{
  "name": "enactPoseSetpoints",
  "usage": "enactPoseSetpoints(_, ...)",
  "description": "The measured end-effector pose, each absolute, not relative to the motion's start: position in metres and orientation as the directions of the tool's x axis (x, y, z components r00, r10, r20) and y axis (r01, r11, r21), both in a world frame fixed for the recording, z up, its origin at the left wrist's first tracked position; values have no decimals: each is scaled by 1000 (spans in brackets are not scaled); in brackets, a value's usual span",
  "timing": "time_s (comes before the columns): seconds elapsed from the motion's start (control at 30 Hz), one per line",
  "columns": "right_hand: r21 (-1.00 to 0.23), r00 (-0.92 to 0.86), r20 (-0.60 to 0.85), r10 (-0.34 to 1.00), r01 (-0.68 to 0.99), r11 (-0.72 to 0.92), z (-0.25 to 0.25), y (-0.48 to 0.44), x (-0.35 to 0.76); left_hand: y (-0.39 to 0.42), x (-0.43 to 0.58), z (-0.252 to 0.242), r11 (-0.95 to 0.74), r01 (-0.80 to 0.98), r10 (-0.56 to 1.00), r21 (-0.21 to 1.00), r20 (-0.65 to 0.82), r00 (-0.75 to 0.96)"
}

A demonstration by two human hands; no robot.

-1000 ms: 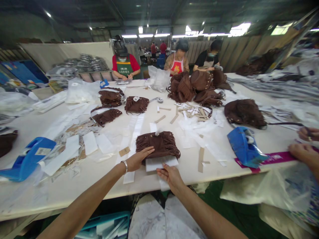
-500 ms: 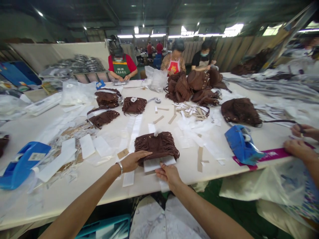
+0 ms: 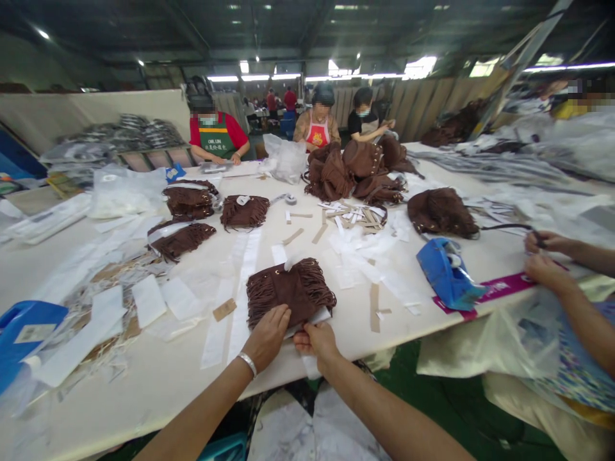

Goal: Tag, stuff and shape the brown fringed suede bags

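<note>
A brown fringed bag [image 3: 293, 288] lies on the table in front of me, its fringe spread at both sides. My left hand [image 3: 269, 338] grips its near edge, fingers flat together over the flap. Close beside it, my right hand [image 3: 318, 342] is closed at the same edge, thumb on top and fingers curled beneath. A corner of a white sheet [image 3: 321, 315] peeks out under the flap next to my right hand; the rest of it is hidden.
Blue tape dispensers stand right [image 3: 449, 274] and left [image 3: 29, 339]. Brown bags [image 3: 336, 173] are piled at the back, beside paper strips [image 3: 358, 216]. A co-worker's hands [image 3: 548, 256] hold a dark strap at the right. Several people work across the table [image 3: 331, 384].
My left hand has moved right and onto the flap's near edge. My right hand has shifted from the white sheet to the bag's edge, and less of the sheet shows. The view has turned slightly right.
</note>
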State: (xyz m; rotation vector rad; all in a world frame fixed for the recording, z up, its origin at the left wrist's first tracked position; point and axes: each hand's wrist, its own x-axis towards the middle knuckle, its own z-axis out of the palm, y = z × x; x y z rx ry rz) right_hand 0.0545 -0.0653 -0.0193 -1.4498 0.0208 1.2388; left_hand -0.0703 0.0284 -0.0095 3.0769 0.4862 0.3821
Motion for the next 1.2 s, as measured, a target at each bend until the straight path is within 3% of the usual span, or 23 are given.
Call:
enactPoseSetpoints(0.2,-839,561,-539,628,-420,-345,-10,-102,78,27,-77,-15,-956,289,293,52,221,930)
enactPoseSetpoints(0.23,-889,618,-457,640,-307,-339,-6,-110,85,25,-77,-16,-955,294,296,46,223,929)
enactPoseSetpoints(0.3,-948,697,-132,705,119,-294,1,-123,99,22,-76,-19,-951,308,306,27,232,923)
enactPoseSetpoints(0.37,-762,545,232,805,617,-198,5,-125,109,20,-75,-23,-946,324,315,2,238,919)
enactPoseSetpoints(0.43,-483,294,363,884,871,-91,2,-119,116,19,-73,-26,-943,332,317,-24,238,918)
enactPoseSetpoints(0.5,-310,130,347,929,951,-17,-7,-110,122,19,-72,-29,-943,329,310,-48,233,922)
enactPoseSetpoints(0.6,-223,24,315,949,974,50,-20,-105,132,18,-72,-29,-948,311,290,-75,207,934)
enactPoseSetpoints(0.67,-237,20,305,952,970,56,-22,-108,141,17,-72,-23,-948,308,290,-81,175,941)
enactPoseSetpoints(0.83,-373,207,224,952,921,-113,-12,-108,168,8,-57,14,-953,302,299,-18,81,951)
enactPoseSetpoints(1.03,-389,106,-88,990,912,-132,9,-84,193,11,-4,36,-889,395,396,232,-41,917)
enactPoseSetpoints(1.2,-486,55,-172,984,864,-133,44,-64,220,11,15,14,-834,512,529,207,36,848)
